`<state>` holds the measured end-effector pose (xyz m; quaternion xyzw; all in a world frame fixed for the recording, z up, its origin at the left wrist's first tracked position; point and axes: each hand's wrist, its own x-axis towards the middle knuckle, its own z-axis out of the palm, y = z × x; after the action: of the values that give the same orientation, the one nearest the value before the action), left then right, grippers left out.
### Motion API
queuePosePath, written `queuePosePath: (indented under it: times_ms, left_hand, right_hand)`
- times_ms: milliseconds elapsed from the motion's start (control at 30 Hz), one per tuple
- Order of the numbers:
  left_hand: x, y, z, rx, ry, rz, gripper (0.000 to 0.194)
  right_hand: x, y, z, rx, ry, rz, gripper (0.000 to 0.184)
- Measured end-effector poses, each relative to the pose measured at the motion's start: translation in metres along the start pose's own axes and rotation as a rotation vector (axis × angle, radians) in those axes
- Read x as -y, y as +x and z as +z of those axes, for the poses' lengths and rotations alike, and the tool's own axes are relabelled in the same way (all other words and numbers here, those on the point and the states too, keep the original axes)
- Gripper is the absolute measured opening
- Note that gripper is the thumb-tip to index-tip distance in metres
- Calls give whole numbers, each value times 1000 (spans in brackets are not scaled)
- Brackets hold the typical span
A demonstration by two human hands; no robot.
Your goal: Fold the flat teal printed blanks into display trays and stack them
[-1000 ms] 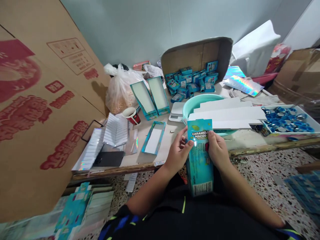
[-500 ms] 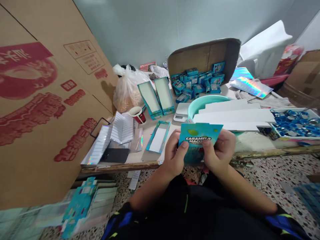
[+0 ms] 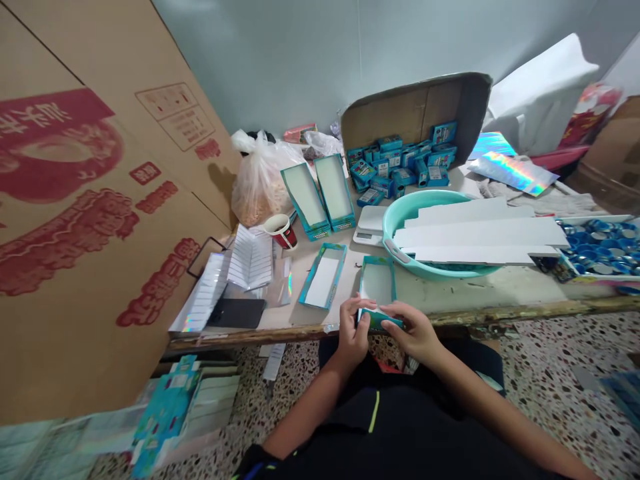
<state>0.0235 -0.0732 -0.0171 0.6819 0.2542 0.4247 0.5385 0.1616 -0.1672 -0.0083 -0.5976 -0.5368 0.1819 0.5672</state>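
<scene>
Teal card, pale inside: an open tray [image 3: 379, 283] at the front edge of the counter [image 3: 465, 295], just left of the mint basin [image 3: 447, 272] and nearer the wearer. Left hand [image 3: 354, 331] and right hand [image 3: 414, 331] both grasp the tray's near end, fingers bent at the wall, thumbs against the teal panel (that end is partly hidden by them).

White card blanks [image 3: 480, 233] lie across the basin, jutting past its right side. White scale [image 3: 370, 223] close by the basin's left rim.

Left of the basin, beyond the scale: second teal tray [image 3: 338, 277], lying flat. Left and slightly behind the basin: two upright trays [image 3: 336, 193], side by side, leaning back.

Farther left of it: red-and-dark paper cup [image 3: 281, 231], striped sheets [image 3: 251, 257], dark flat slab [image 3: 237, 313].

Behind the basin: brown cardboard box [image 3: 417, 110], small blue boxes [image 3: 400, 167] heaped at its mouth.

Right of the basin: shallow box holding blue-and-silver discs [image 3: 600, 247].
</scene>
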Motion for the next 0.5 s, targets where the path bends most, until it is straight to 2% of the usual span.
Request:
queuePosePath:
  times_ms: [100,200,333,400,500]
  left_hand:
    - [10,-11,-2,14,47,-74,27]
    - [16,-12,1,-11,172,-42,25]
    - [16,-2,6,-27,195,-135,48]
    - [15,7,6,-8,147,-213,63]
    - [10,22,-1,-27,-32,-411,74]
  right_hand:
    - [0,-2,2,108,-122,-81,26]
    - [13,3,5,177,-428,-167,29]
    - [32,7,10,397,-807,-66,20]
    - [36,8,11,517,-880,3,17]
    - [37,10,12,565,-889,33,17]
